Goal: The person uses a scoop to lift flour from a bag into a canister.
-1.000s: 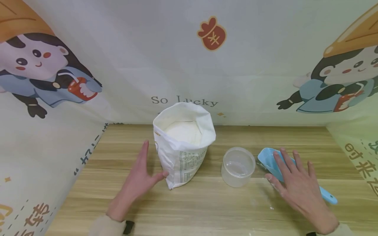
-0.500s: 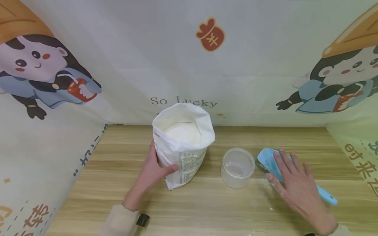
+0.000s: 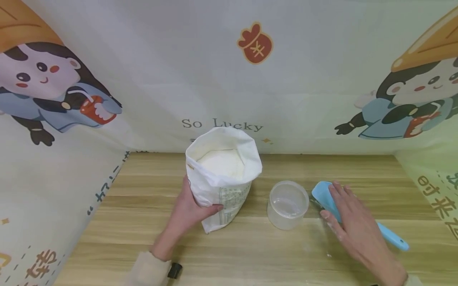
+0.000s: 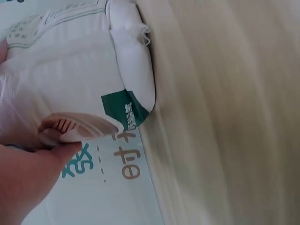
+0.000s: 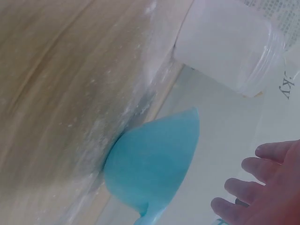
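A white bag of flour-like powder point(image 3: 234, 200), its top wide open, stands left of the middle in the head view. My left hand point(image 3: 187, 214) grips its lower left side, thumb across the front and the other fingers mostly hidden behind. The left wrist view shows the printed bag point(image 4: 70, 79) close up, with finger and thumb at its side. On the right, a light blue scoop point(image 3: 323, 196) lies on the table. My right hand point(image 3: 358, 234) is over it with fingers extended; in the right wrist view the fingers are apart from the scoop point(image 5: 150, 161).
Between bag and scoop stands a clear round plastic tub point(image 3: 284, 220). White powder traces mark the wooden table point(image 3: 257, 254) near the scoop. A printed cloth point(image 3: 304, 111) rises behind the table and along both sides.
My left hand has moved right and taken hold of the bag, which now leans slightly toward me. My right hand stays above the scoop, its fingers closer together.
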